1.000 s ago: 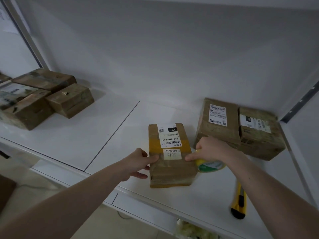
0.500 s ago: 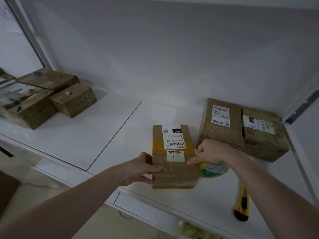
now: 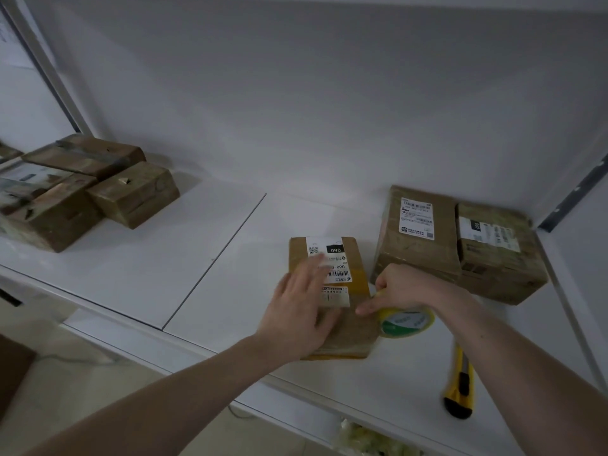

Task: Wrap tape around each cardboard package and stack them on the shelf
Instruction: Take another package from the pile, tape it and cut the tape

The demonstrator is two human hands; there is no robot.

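a small cardboard package (image 3: 332, 291) with white shipping labels lies flat on a white shelf (image 3: 131, 278), close to the front edge and right of the seam between two shelf boards. it looks light and fairly stiff, with worn, slightly soft corners, and its old glossy tape probably makes the top a little slippery; the safest hold would likely be across its two long sides or with a flat palm on top, as here. the left hand (image 3: 299, 311) reaches in from the lower left with the forearm stretched forward and lies palm down on the near left part of the package top, fingers straight and slightly spread, blurred at the tips over the label. the right hand (image 3: 408, 291) comes in from the lower right, wrist bent down, fingers curled around a roll of yellow tape (image 3: 406, 322) with a green and white core, held against the package's right side; one fingertip points at the package's right edge. whether a strip of tape already runs onto the cardboard cannot be told. a yellow utility knife (image 3: 459, 383) lies on the shelf near the right forearm. two larger labelled packages (image 3: 460, 241) sit just behind the right hand, and several taped packages (image 3: 82, 189) are grouped far to the left.
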